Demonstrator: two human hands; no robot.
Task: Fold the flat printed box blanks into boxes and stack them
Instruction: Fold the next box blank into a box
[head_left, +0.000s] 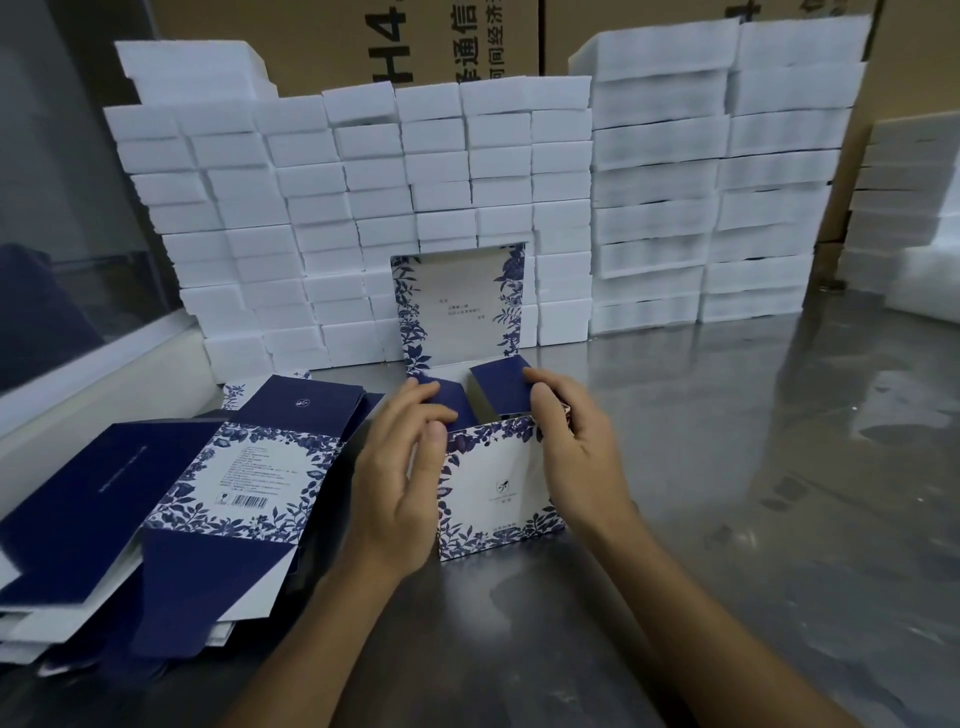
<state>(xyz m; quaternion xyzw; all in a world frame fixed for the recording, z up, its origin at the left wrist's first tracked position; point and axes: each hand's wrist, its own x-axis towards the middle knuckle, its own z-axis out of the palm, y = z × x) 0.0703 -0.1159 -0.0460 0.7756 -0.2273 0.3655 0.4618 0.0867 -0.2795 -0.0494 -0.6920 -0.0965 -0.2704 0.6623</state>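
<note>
Both hands' fingers, left hand (402, 478) and right hand (574, 447), grip the half-folded box (496, 488)

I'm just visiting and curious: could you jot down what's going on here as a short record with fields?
Activity: folding a printed box
Box in work: blue floral box, upright on the metal table, lid up
Left hand: grips the box's left side, fingers on a dark blue flap
Right hand: grips the right side, fingers on the other flap
Waiting: flat blanks, piled at left
Behind: white foam blocks, stacked
</note>
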